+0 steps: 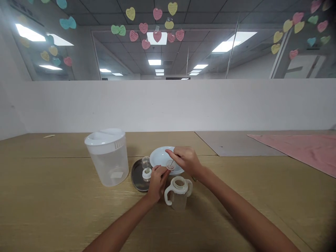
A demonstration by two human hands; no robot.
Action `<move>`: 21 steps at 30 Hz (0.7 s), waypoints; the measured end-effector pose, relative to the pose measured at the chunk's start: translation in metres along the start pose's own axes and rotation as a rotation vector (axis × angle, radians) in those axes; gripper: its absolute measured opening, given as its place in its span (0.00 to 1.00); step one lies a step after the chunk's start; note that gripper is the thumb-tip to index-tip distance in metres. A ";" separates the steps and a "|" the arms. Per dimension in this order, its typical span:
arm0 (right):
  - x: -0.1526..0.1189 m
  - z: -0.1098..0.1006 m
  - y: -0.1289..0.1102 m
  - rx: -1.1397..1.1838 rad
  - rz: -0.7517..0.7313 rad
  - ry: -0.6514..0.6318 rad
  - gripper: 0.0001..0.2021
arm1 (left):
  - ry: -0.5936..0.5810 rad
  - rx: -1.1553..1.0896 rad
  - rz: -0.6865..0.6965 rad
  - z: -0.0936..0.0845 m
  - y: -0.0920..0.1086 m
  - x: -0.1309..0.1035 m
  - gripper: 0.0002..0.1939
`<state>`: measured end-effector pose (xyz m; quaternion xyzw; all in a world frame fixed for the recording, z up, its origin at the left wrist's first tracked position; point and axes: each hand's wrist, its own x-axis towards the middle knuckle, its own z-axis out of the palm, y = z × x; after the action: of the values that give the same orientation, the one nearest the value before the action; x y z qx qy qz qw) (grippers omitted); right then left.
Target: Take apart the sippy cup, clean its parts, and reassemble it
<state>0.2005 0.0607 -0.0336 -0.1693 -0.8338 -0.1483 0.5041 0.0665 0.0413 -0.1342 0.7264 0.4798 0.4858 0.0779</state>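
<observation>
Over the front edge of a white plate [158,154], my left hand [158,180] pinches a small clear round piece [170,165]. My right hand [187,159] is closed above it on a thin stick-like tool whose tip reaches the piece; most of the tool is hidden by the fingers. Just in front of my hands stands an open clear bottle [179,196] with two white handles. To the left of my left hand, a dark metal tray [137,178] holds a white ring [147,173] and a clear dome-shaped cap [146,162].
A tall translucent bucket [109,164] with a white lid stands left of the tray. A pink cloth [304,148] lies at the far right on a brown covered table [52,196]. Behind rises a white wall [168,105] with glass above.
</observation>
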 end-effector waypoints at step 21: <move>0.016 -0.067 0.022 -0.375 0.247 0.409 0.24 | 0.036 0.019 0.082 0.011 -0.009 -0.007 0.15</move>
<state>0.2561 0.0545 0.0129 -0.3262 -0.6460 -0.2682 0.6359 0.0691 0.0446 -0.1493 0.7374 0.4553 0.4972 0.0423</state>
